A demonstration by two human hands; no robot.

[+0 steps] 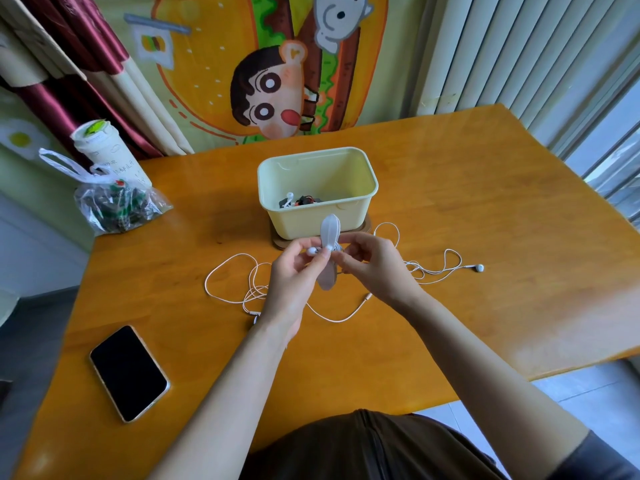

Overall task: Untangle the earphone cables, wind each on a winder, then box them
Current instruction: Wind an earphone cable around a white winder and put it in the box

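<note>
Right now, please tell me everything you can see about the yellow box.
The box is pale yellow and looks like plastic. It is rectangular with rounded corners and a lipped rim, and it is open on top. It stands upright on a brown base on the table. Inside, at its near left corner, lie a few earphones, white, black and orange.

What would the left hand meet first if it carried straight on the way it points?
Past the winder it holds, the left hand would probably meet the near wall of the box; its height above the table is unclear, so it might clear the rim.
</note>
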